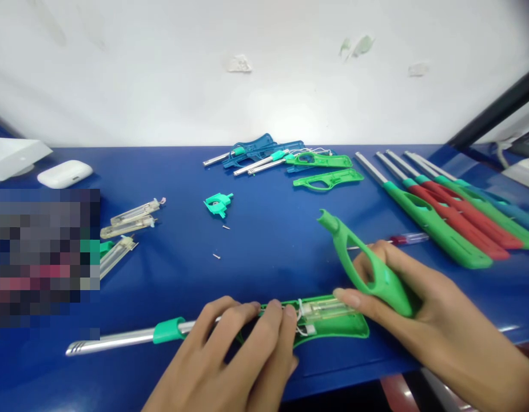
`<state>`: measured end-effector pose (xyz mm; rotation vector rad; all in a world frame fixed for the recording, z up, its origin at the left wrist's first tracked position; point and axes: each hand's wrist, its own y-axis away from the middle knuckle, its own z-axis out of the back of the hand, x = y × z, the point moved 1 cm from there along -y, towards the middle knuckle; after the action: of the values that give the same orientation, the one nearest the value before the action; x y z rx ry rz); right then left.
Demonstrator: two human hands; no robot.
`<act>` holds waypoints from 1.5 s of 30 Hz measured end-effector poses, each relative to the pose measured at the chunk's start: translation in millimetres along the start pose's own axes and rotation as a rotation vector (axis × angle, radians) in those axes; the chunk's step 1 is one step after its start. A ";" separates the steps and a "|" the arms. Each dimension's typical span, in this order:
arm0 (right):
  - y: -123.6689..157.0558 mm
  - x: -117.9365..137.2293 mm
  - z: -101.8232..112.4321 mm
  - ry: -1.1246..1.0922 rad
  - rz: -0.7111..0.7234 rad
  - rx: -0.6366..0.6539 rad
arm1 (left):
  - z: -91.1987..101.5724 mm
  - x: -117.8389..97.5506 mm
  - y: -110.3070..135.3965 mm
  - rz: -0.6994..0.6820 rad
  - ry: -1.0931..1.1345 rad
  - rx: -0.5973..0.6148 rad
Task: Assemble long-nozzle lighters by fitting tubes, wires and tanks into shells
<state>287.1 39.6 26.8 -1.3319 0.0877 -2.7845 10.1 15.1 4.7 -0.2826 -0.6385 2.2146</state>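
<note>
An opened long-nosed gas lighter lies near the front edge of the blue table. Its lower green casing half (pixel 345 331) holds a clear fuel tank (pixel 326 310) and white wires. A silver tube (pixel 114 343) with a teal collar (pixel 167 331) extends left. My left hand (pixel 236 355) is closed over the lighter's middle, fingertips pressed on the parts inside, which it hides. Raised above the right end, the other green casing half (pixel 390 280) is gripped by my right hand (pixel 431 309). The right thumb tip is by the tank's end.
Assembled lighters (pixel 440 223) lie in a row at right, near a screwdriver (pixel 408 238). Further back are opened lighters (pixel 324 180). A teal plastic part (pixel 219 204) and two screws (pixel 217 256) lie mid-table. Loose fuel tanks (pixel 135 212) and a white case (pixel 64 174) are at left.
</note>
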 end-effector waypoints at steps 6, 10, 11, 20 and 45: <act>-3.1 -2.2 2.3 0.055 0.034 0.088 | -3.8 1.4 3.1 -0.007 -0.012 -0.004; -5.0 -0.7 5.5 0.121 0.127 0.142 | -4.1 0.1 4.3 0.007 -0.007 -0.047; -5.2 -0.4 6.0 0.135 0.148 0.149 | -3.8 -0.6 4.2 -0.003 -0.002 -0.056; -5.4 -2.8 6.7 0.167 0.208 0.158 | -0.6 1.0 -2.9 0.031 0.026 -0.015; -6.2 -4.6 6.7 0.134 0.153 0.177 | 3.9 -1.3 -5.2 0.044 0.019 -0.044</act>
<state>295.1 45.9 27.8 -1.0519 -0.0487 -2.6776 12.8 15.6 10.8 -0.3427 -0.6768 2.2395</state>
